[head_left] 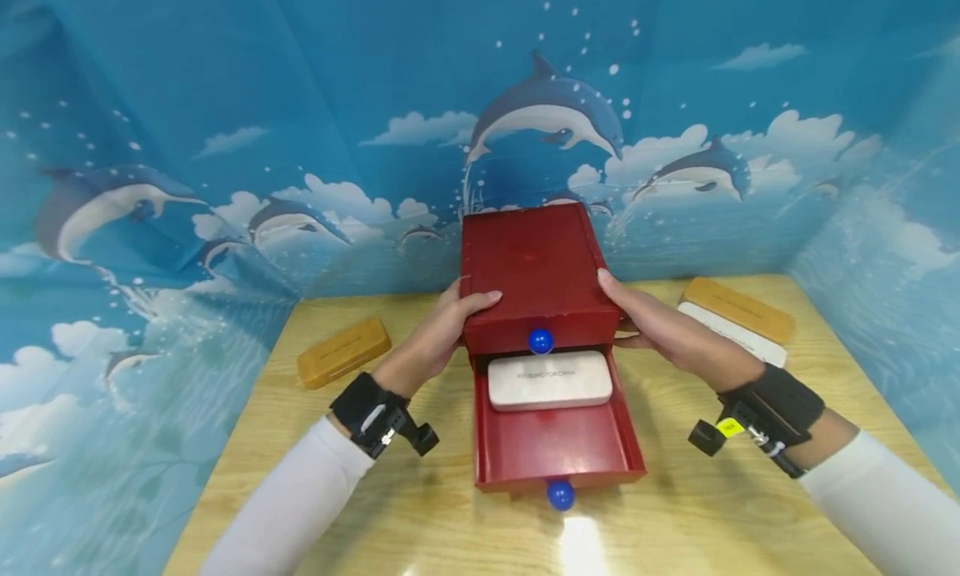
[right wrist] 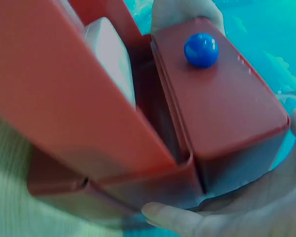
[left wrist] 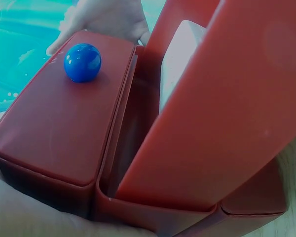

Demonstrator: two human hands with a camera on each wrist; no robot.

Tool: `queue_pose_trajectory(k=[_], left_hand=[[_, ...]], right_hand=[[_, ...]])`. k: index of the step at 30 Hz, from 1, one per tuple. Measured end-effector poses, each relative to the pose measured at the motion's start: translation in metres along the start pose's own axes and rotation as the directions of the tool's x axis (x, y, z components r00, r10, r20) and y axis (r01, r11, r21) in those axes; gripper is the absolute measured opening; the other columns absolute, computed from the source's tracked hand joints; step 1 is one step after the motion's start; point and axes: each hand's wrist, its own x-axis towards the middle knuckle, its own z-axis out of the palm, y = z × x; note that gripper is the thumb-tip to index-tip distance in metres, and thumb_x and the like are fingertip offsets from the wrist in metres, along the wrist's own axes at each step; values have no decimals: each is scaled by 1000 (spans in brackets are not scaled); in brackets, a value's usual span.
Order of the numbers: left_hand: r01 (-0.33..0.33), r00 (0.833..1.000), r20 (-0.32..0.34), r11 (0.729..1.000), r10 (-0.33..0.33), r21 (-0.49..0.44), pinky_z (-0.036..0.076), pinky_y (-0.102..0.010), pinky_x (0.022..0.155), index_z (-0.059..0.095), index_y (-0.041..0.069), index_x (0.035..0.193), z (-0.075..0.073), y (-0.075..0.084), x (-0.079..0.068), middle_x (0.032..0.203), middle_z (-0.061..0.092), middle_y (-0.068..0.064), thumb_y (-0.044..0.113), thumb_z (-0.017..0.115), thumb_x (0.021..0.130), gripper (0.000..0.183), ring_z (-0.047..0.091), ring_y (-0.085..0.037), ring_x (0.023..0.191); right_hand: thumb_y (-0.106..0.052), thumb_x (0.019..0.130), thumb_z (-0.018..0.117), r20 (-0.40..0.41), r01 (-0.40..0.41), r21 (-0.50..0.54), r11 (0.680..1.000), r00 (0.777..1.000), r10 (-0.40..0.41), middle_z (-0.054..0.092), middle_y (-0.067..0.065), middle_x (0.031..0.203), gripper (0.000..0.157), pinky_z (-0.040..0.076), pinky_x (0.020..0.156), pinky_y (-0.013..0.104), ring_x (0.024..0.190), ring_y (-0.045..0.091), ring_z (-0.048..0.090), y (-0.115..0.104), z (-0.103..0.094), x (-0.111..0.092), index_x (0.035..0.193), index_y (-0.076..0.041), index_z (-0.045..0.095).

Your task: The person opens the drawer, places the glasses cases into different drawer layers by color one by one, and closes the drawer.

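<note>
A red drawer box (head_left: pixel 528 259) with blue knobs stands between both hands. My left hand (head_left: pixel 442 330) grips its left side, thumb over the top edge; my right hand (head_left: pixel 660 322) holds the right side in the same way. Below the closed top drawer, with its blue knob (head_left: pixel 541 341), a drawer (head_left: pixel 555 443) is pulled out toward me. A white, rounded case (head_left: pixel 551 380) with small lettering lies across the back of that drawer. Under it, the right wrist view shows another closed tier (right wrist: pixel 56 173). Fingers under the box's sides are partly hidden in the head view.
A mustard-yellow case (head_left: pixel 343 353) lies on the wooden table (head_left: pixel 420 509) to the left. At the back right, another yellow case (head_left: pixel 738 309) lies beside a white case (head_left: pixel 731 334). A blue dolphin-print curtain (head_left: pixel 360 84) closes off the back and sides.
</note>
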Motion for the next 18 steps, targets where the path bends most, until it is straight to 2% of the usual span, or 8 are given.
queue_pose_trajectory(k=[3,5,7,10,13,18], left_hand=[[-2,1000,-5,1000,2,8,49,-46,85,34,24,138,0,-1,1,126,55,-9,37,57,94,51,59,-29,106],[0,1000,-7,1000,0,14,49,-46,85,34,24,138,1,-1,1,126,55,-10,37,57,94,51,59,-29,106],[4,1000,-5,1000,-4,18,49,-45,85,34,23,138,1,0,1,126,55,-10,37,57,94,51,59,-29,106],[9,1000,-3,1000,-9,22,49,-45,85,34,23,138,1,0,2,125,55,-11,37,57,94,52,59,-29,106],[8,1000,-2,1000,-8,25,49,-45,85,34,22,138,0,0,2,125,55,-11,37,58,93,52,59,-29,105],[-7,1000,14,999,7,32,49,-46,85,33,23,139,-2,0,3,126,55,-11,38,57,94,53,59,-29,106]], right_hand=[[-67,95,18,-35,1,-107,994,999,-5,17,20,154,78,29,104,57,135,43,24,6,-13,-6,152,-13,11],[-68,95,17,-83,-23,-230,973,997,4,11,23,155,82,26,104,59,135,46,18,11,-23,-9,152,-9,7],[-70,94,18,-144,-74,-366,928,989,22,9,28,153,88,24,103,63,134,49,17,18,-33,-13,151,-4,5],[-72,92,23,-230,-160,-549,821,973,36,16,37,147,97,26,98,68,129,55,22,32,-47,-18,147,7,9],[-76,88,29,-287,-229,-647,727,957,45,23,41,141,105,31,93,69,122,57,30,49,-60,-22,144,12,12],[-77,84,38,-330,-273,-707,652,943,37,34,44,133,111,40,84,66,114,57,39,73,-79,-29,141,16,16]])
